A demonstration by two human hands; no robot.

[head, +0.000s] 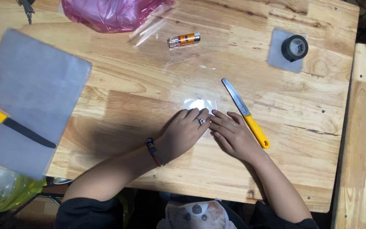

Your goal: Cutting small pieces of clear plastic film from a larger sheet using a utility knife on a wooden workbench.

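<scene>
I see my left hand (186,132) and right hand (232,136), fingers flat, pressing 1 clear plastic sheet (200,104), grasping nothing; it could slide, and the yellow-handled knife (245,113) lies just right, possibly within a nudge.

A: What can't be made out here?

B: The clear plastic piece (200,104) on the table (140,93) is mostly covered by the left hand (184,132) and right hand (233,135); only its far edge shows, and glare washes that out.

A: And at the edges?

B: The pink bag (111,15) at the far side is cut off by the top edge. The grey sheet (30,97) on the left runs past the left edge, and so does the yellow handle of the cutter (13,125) lying on it. A dark object (26,8) at the far left corner is too cropped to tell.

A: Anything near?

B: A yellow-green bag (5,195) at the near left is blurred and cut off.
</scene>
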